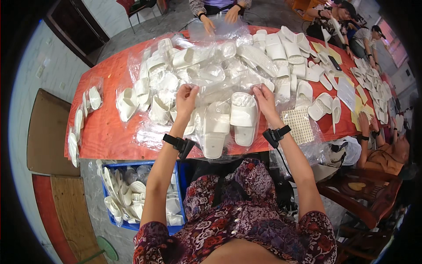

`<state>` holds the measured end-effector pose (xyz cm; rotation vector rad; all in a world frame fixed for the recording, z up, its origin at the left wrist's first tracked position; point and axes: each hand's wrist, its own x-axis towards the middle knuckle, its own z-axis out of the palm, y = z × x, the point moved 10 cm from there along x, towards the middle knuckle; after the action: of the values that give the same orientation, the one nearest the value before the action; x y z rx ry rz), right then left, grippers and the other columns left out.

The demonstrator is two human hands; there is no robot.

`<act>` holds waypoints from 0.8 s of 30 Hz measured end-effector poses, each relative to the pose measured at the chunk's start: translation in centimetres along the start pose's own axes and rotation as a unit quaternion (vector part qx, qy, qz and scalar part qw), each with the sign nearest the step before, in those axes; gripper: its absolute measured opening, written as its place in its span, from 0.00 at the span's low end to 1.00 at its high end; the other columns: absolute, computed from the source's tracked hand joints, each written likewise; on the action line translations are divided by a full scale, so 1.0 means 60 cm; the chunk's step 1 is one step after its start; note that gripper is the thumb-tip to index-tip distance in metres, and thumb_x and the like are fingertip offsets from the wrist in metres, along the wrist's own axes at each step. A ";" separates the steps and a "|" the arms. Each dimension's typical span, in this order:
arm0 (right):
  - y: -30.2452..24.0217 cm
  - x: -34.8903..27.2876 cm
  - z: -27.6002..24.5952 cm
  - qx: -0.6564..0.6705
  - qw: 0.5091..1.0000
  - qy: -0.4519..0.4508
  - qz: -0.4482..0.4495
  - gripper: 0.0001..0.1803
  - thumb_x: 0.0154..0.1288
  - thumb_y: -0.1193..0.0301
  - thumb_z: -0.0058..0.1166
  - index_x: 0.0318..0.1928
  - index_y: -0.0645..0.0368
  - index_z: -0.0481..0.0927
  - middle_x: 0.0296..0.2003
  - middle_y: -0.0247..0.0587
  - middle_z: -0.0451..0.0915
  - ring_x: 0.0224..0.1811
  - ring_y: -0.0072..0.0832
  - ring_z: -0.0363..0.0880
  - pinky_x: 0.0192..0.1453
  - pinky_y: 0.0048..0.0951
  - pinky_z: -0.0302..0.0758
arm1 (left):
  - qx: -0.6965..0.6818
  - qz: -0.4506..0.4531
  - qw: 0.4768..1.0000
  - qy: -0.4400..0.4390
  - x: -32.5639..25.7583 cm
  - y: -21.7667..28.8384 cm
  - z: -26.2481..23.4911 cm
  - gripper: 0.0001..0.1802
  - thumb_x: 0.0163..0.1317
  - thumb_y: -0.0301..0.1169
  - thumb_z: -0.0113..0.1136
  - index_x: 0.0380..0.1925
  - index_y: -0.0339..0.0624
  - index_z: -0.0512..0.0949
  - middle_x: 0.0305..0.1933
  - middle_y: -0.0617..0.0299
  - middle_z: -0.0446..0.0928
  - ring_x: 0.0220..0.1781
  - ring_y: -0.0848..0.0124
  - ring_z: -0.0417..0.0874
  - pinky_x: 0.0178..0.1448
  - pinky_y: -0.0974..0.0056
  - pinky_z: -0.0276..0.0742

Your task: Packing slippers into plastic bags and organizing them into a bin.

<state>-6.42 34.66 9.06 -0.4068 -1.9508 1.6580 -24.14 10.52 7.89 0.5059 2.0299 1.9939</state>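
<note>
Both arms reach over the table, and my two hands are closed at about the same height. My left hand [187, 100] pinches one side of a clear plastic bag [210, 97]. The other side of the bag is pinched by my right hand [265, 99]. Between and below the hands lie a pair of white slippers: the left slipper [216, 128] with its toe end toward me, the right slipper [244, 115] beside it. The film seems to cover them, though its edges are hard to make out. More bagged white slippers [160, 108] lie against my left hand.
The red table [105, 136] carries a heap of bagged slippers [189, 59] and loose slippers [285, 48] at the right. A sheet of small labels [298, 126] lies by my right forearm. A blue crate [127, 225] of slippers stands below left. Several people work around the table.
</note>
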 end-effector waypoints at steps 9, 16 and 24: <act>-0.089 0.050 -0.033 0.048 0.995 0.051 -0.072 0.11 0.65 0.69 0.49 0.40 0.64 0.77 0.31 0.33 0.79 0.36 0.17 0.74 0.41 0.18 0.69 | -0.115 0.217 0.963 0.112 -0.013 0.178 -0.037 0.06 0.63 0.28 0.53 0.32 0.36 0.74 0.32 0.66 0.76 0.35 0.82 0.72 0.40 0.76 0.68; -0.196 0.034 -0.058 0.106 0.982 0.086 -0.128 0.09 0.65 0.74 0.47 0.42 0.64 0.76 0.35 0.35 0.79 0.38 0.18 0.75 0.44 0.19 0.70 | -0.113 0.312 0.935 0.124 -0.068 0.296 -0.042 0.04 0.63 0.25 0.52 0.33 0.36 0.72 0.36 0.61 0.77 0.38 0.77 0.75 0.44 0.73 0.71; -0.400 -0.091 -0.089 -0.148 0.896 0.223 -0.354 0.09 0.63 0.83 0.43 0.43 0.66 0.73 0.38 0.39 0.77 0.38 0.22 0.76 0.44 0.21 0.73 | -0.097 0.518 0.835 0.157 -0.214 0.432 -0.069 0.04 0.64 0.23 0.48 0.37 0.37 0.65 0.35 0.54 0.75 0.26 0.74 0.76 0.31 0.71 0.73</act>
<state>3.84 31.24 31.79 -0.1314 -1.7000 0.7304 -12.39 1.51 33.07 1.5791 1.8187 2.9901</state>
